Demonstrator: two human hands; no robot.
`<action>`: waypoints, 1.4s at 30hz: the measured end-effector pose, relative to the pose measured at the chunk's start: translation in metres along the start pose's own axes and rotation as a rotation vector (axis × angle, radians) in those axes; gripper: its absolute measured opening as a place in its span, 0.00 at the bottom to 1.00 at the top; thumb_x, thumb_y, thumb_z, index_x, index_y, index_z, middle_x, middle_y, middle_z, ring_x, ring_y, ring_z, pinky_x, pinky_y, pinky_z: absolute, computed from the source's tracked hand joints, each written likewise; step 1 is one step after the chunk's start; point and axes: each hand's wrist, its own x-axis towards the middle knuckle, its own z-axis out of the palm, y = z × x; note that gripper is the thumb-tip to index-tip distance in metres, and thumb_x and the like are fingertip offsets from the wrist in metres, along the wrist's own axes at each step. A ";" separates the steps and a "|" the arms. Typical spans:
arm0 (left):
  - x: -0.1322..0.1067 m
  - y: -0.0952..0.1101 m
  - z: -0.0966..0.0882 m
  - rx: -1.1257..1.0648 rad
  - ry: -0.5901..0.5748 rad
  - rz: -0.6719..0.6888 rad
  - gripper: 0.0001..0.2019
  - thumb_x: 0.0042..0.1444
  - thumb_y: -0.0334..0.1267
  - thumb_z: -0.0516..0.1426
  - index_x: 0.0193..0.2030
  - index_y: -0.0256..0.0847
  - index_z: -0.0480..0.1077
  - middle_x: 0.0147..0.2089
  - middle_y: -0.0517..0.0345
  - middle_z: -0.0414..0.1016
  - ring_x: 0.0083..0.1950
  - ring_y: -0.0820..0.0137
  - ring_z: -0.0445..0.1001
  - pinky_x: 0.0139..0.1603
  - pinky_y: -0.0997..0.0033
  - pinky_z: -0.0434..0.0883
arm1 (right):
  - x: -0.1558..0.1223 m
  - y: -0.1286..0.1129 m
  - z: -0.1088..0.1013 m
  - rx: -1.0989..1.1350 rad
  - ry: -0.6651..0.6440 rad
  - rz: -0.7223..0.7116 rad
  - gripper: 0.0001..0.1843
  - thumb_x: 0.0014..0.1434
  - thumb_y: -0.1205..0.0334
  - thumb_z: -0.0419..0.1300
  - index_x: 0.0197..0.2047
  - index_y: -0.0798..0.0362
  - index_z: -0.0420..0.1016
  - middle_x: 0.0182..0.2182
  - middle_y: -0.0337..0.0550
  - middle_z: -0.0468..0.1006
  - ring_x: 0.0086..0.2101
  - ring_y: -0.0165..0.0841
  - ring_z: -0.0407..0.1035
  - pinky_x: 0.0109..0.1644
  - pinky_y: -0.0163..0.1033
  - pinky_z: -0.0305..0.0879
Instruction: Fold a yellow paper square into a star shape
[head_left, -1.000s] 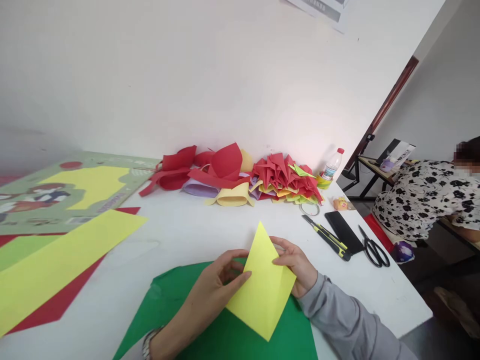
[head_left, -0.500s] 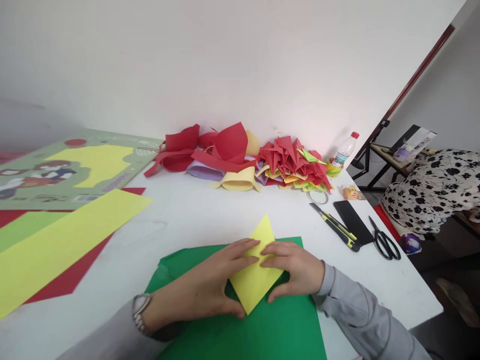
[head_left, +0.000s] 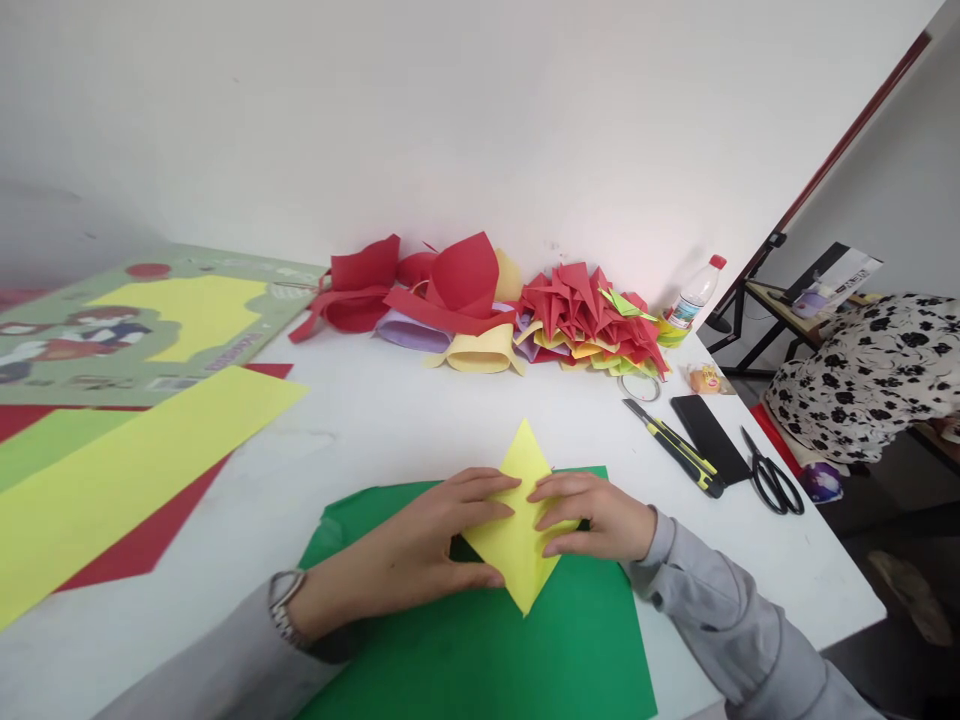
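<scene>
A folded piece of yellow paper (head_left: 524, 540), diamond-shaped with points at top and bottom, stands out above a green sheet (head_left: 525, 660). My left hand (head_left: 420, 550) grips its left side, fingers bent over the front and thumb along the lower left edge. On the other side, my right hand (head_left: 600, 515) has its curled fingertips on the paper's face and right edge. Both hands hide parts of the side corners. How the layers lie behind the front face cannot be made out.
Red, purple and yellow paper shapes (head_left: 450, 290) line the wall, beside a heap of folded red pieces (head_left: 574, 305) and a bottle (head_left: 694, 295). At right lie a utility knife (head_left: 679, 450), a black slab (head_left: 709, 438) and scissors (head_left: 772, 480). Long paper strips (head_left: 150, 460) cover the left side.
The yellow paper has turned from a slant to nearly upright, its lower tip moving right. My right fingers have shifted on its right side, and the right thumb has drawn in.
</scene>
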 end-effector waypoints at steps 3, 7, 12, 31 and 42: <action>-0.002 0.002 -0.001 0.024 -0.007 -0.010 0.21 0.56 0.53 0.62 0.52 0.44 0.73 0.66 0.47 0.68 0.68 0.55 0.63 0.65 0.53 0.65 | 0.001 -0.002 0.000 -0.005 0.037 -0.029 0.11 0.64 0.59 0.61 0.34 0.56 0.78 0.42 0.52 0.81 0.48 0.36 0.74 0.58 0.42 0.68; -0.005 0.000 0.002 0.032 0.001 -0.003 0.25 0.52 0.55 0.64 0.54 0.45 0.72 0.67 0.48 0.66 0.68 0.54 0.62 0.66 0.52 0.63 | 0.000 -0.002 -0.002 0.034 0.004 -0.002 0.10 0.64 0.59 0.61 0.34 0.55 0.77 0.39 0.51 0.81 0.46 0.35 0.74 0.56 0.41 0.69; -0.003 -0.002 0.003 0.030 -0.007 -0.008 0.23 0.52 0.52 0.65 0.52 0.45 0.73 0.66 0.47 0.67 0.68 0.54 0.62 0.66 0.52 0.63 | -0.003 0.003 -0.003 0.023 -0.098 -0.004 0.19 0.49 0.48 0.72 0.36 0.54 0.79 0.45 0.52 0.79 0.50 0.39 0.72 0.60 0.46 0.65; 0.003 0.009 -0.008 0.045 0.011 0.006 0.21 0.61 0.57 0.55 0.52 0.45 0.74 0.62 0.50 0.72 0.64 0.58 0.68 0.62 0.59 0.69 | 0.001 -0.005 -0.014 0.450 0.187 0.334 0.18 0.63 0.47 0.61 0.35 0.55 0.77 0.35 0.48 0.82 0.39 0.34 0.76 0.49 0.42 0.72; 0.007 0.009 -0.004 0.070 0.053 -0.016 0.17 0.69 0.46 0.47 0.53 0.46 0.74 0.58 0.55 0.76 0.60 0.64 0.72 0.61 0.63 0.70 | 0.000 -0.003 -0.013 0.486 0.276 0.443 0.19 0.55 0.45 0.67 0.32 0.54 0.76 0.34 0.45 0.82 0.37 0.34 0.76 0.48 0.42 0.72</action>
